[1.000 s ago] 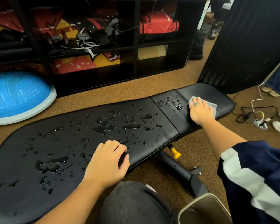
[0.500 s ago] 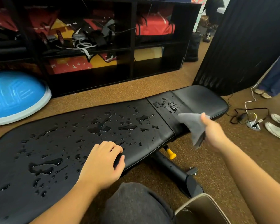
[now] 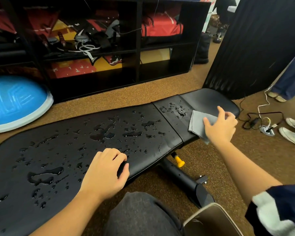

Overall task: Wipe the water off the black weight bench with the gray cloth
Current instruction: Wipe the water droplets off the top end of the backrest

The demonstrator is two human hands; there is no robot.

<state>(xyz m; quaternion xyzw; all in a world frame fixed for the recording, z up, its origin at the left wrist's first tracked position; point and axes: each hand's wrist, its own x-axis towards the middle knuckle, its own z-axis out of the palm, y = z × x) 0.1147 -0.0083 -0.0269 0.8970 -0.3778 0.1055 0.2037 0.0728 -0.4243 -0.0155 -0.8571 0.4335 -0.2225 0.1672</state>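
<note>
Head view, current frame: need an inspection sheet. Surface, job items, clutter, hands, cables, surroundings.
Surface: bench on brown carpet. The long pad is covered in water drops; the far end of the short pad looks dry.
Job's things: gray cloth on the short pad, one corner hanging off the near edge.
Clutter: nothing seen on the bench.
Hands: right hand on the cloth, fingers spread; left hand grips the bench's near edge.
Cables: black and white cables run to a power strip on the floor, right of the bench.
Surroundings: black shelf unit behind; blue balance dome left; black curtain right; another person's legs and white shoes far right.
</note>
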